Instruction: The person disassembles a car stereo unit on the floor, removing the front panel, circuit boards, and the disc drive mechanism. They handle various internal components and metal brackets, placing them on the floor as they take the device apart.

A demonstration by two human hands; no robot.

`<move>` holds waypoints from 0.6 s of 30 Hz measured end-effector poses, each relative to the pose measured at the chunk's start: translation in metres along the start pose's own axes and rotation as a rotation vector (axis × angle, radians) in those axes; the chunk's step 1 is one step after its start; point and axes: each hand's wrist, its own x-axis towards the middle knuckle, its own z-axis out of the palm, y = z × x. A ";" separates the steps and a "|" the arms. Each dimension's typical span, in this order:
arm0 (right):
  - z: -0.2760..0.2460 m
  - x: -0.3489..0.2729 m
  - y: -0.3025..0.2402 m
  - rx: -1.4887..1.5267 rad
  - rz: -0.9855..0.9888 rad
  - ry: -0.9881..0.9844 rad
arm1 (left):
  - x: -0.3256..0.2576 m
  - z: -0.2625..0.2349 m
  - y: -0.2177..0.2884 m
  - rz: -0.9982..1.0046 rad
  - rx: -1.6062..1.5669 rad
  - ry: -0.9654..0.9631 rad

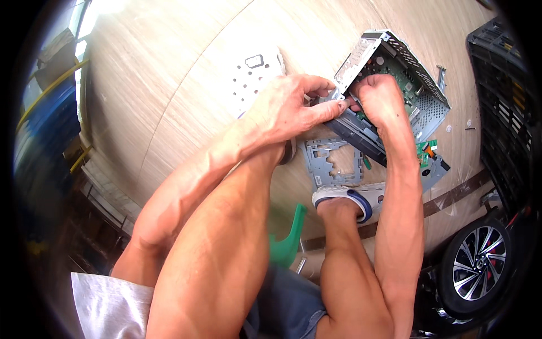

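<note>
Open metal case [416, 63] on tan floor [316, 34]
Left hand [291, 107], thumb and fingers spread, touches its left edge; right hand [379, 99] curls inside, can't tell if pinching; floor extends past its far edge.

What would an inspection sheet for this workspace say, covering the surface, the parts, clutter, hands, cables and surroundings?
Surface: pale, streaked floor, with a curved seam line.
Job's things: open metal case with a perforated side and a green circuit board inside; flat grey frame lying nearby.
Clutter: small pale disc and other small bits right of the case.
Hands: left hand at the case's near edge; right hand reaching inside, fingertips partly hidden.
Cables: short orange strip, possibly a ribbon; no other cable made out.
Surroundings: spoked wheel lower right; black slatted object above it; green curved piece between the legs.
</note>
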 end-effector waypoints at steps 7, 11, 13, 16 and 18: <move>0.000 0.002 -0.008 -0.073 -0.034 0.030 | -0.004 -0.010 0.011 -0.092 -0.127 -0.041; 0.000 -0.006 -0.008 -0.099 -0.087 0.102 | -0.021 -0.018 0.050 -0.162 -0.152 0.010; -0.004 -0.010 -0.005 -0.110 -0.141 0.133 | -0.029 -0.025 0.071 -0.181 -0.483 -0.060; 0.003 -0.015 -0.028 -0.079 -0.091 0.073 | -0.046 -0.039 0.085 -0.132 -0.742 -0.259; -0.005 -0.012 -0.009 -0.020 -0.053 0.062 | -0.049 -0.044 0.103 -0.077 -0.732 -0.395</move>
